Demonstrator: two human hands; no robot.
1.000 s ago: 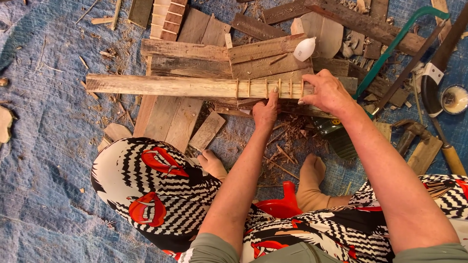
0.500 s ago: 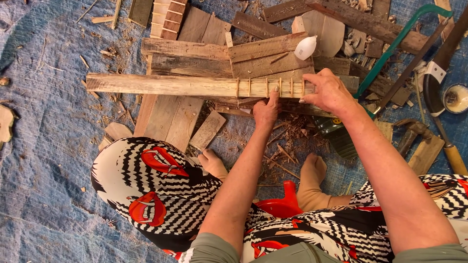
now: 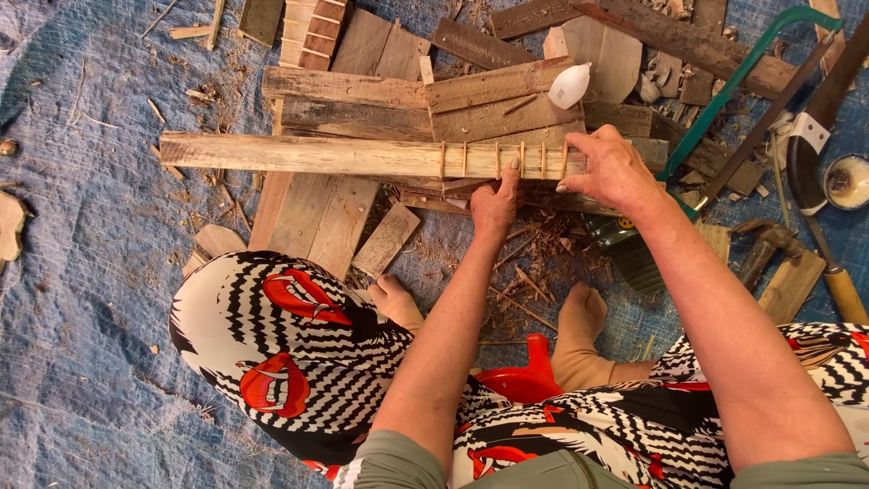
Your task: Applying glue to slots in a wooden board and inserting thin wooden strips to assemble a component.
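Pale weathered wooden plank [image 3: 299,154] with tan cut notches; blue woven tarpaulin [image 3: 81,299]; black-and-white zigzag trousers [image 3: 299,344] printed with red lips; green-framed hacksaw [image 3: 751,54]; small white plastic bottle [image 3: 570,85]; red plastic stool [image 3: 525,376].

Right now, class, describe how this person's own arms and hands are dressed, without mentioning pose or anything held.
Both forearms are bare. The left hand and right hand wear no gloves, and no rings or watch show. Short olive-green sleeves end above the elbows.
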